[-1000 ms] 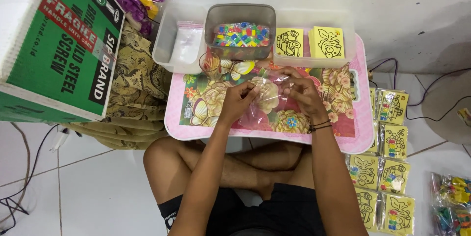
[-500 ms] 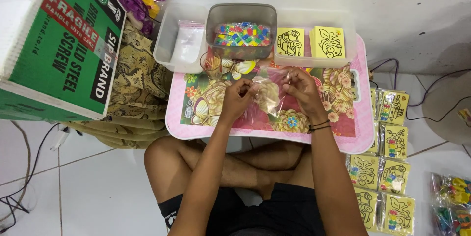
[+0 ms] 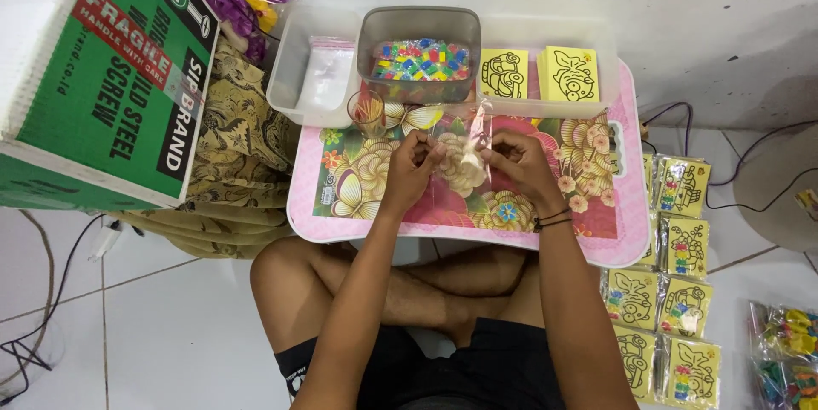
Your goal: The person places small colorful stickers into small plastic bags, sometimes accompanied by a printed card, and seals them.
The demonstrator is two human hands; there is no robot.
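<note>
Head view: person sits cross-legged at a low pink tabletop (image 3: pixel 613 244) with a floral mat. Both hands are raised just above the mat, holding one clear plastic bag (image 3: pixel 458 163) between them. Left hand (image 3: pixel 415 163): fingers narrow, pinched on the bag's left edge. Right hand (image 3: pixel 521 163): fingers narrow, pinched on the bag's right edge; dark bands at that wrist. The bag hangs over the middle of the mat, its top near the far containers.

Far edge of tabletop, left to right: clear tray of small bags (image 3: pixel 298 77), grey tub of coloured pieces (image 3: pixel 417 22), clear tray with yellow picture cards (image 3: pixel 537 73). A small glass cup (image 3: pixel 365 112) stands just before the tub. Packed yellow cards (image 3: pixel 673 291) lie on the floor at right; a green carton (image 3: pixel 102 77) stands at left.
</note>
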